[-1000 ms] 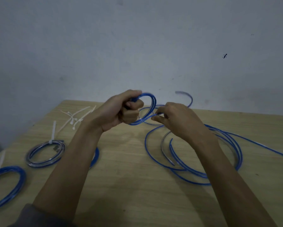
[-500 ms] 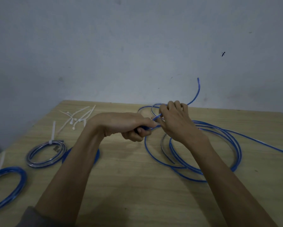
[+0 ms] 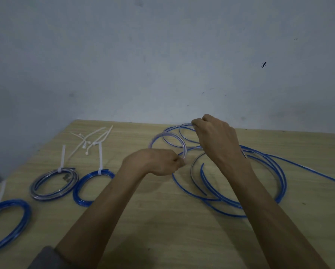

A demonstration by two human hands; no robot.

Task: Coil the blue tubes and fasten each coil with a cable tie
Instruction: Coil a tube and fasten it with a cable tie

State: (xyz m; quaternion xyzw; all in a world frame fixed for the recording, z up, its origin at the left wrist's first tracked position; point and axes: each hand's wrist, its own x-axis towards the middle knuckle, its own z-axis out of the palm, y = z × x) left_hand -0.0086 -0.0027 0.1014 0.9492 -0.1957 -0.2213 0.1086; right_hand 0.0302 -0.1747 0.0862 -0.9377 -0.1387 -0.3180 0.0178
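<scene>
A long blue tube (image 3: 263, 193) lies in loose loops on the right half of the wooden table (image 3: 162, 230). My left hand (image 3: 158, 162) grips the tube at the base of a small raised loop (image 3: 168, 141). My right hand (image 3: 215, 136) pinches a farther stretch of the same tube near the back edge. Three tied coils lie to the left: a blue coil (image 3: 93, 185), a greyish coil (image 3: 54, 183) and a blue coil (image 3: 9, 224) at the left edge. Loose white cable ties (image 3: 91, 141) lie at the back left.
A pale wall (image 3: 162, 55) rises straight behind the table's far edge. One end of the tube runs off to the right edge of view (image 3: 317, 171). Bare wood shows in front, between my forearms.
My right hand has lifted away from the left hand and moved back along the tube. The left hand dropped lower, and a small loop now stands above it.
</scene>
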